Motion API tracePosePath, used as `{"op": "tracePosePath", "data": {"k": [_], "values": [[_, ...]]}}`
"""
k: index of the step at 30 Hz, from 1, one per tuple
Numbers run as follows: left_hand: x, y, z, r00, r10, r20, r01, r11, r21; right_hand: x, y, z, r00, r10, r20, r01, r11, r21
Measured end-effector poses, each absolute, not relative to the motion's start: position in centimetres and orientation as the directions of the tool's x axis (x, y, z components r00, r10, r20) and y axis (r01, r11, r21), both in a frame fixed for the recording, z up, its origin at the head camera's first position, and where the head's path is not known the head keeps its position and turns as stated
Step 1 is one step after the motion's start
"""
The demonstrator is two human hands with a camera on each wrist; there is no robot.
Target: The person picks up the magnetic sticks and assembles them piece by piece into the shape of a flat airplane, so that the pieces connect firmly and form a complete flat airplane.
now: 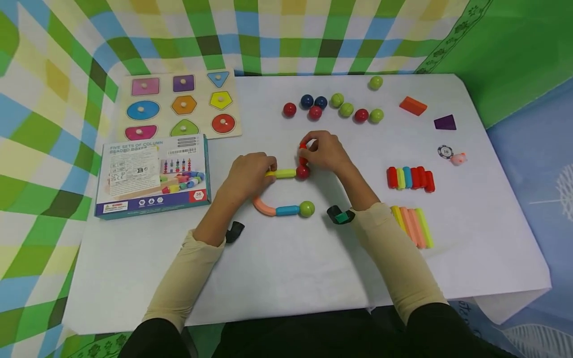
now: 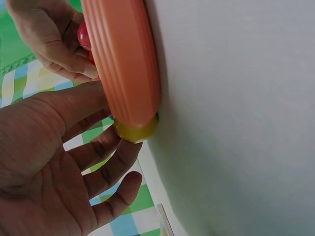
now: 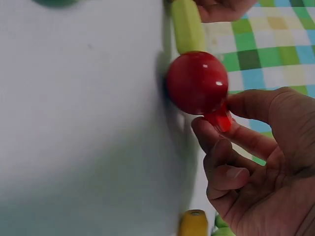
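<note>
On the white table a line of wooden bead pieces lies in a C shape. It has a green ball (image 1: 306, 209), a blue stick (image 1: 287, 211), a salmon curved piece (image 1: 264, 207), a yellow piece (image 2: 134, 132), a lime stick (image 1: 285, 173) and a red ball (image 3: 198, 82). My left hand (image 1: 247, 175) pinches the yellow piece, largely covered by its fingers in the head view. Thumb and fingers of my right hand (image 1: 329, 151) pinch a red stick (image 3: 219, 119), its end against the red ball.
Several loose balls (image 1: 346, 110) lie at the back. Short sticks (image 1: 414, 178) and long sticks (image 1: 416, 227) sit in rows at right, near an orange block (image 1: 413, 106) and purple block (image 1: 445, 123). A boxed set (image 1: 152, 174) and a shape puzzle board (image 1: 163, 129) occupy the left.
</note>
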State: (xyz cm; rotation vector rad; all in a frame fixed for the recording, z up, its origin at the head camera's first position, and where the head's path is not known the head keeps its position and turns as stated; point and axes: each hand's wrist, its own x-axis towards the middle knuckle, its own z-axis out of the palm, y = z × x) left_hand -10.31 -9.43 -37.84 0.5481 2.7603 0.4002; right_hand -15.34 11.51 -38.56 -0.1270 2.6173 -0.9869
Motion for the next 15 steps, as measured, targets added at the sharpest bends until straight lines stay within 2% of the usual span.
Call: {"op": "tracePosePath", "data": {"k": [8,15], "values": [[-10.4,-9.4,-38.0,-0.883,0.405,-0.237,0.32,0.889,0.327,-14.9,12.2,-38.2,-0.938,-0.213,-0.272,0.004,0.78,-0.626],[-10.3,-9.5,-37.9,-0.888,0.389,-0.244,0.3,0.894,0.332,-14.2,16.5,-36.4,-0.962,-0.17,-0.216,-0.03,0.846,-0.533]]}}
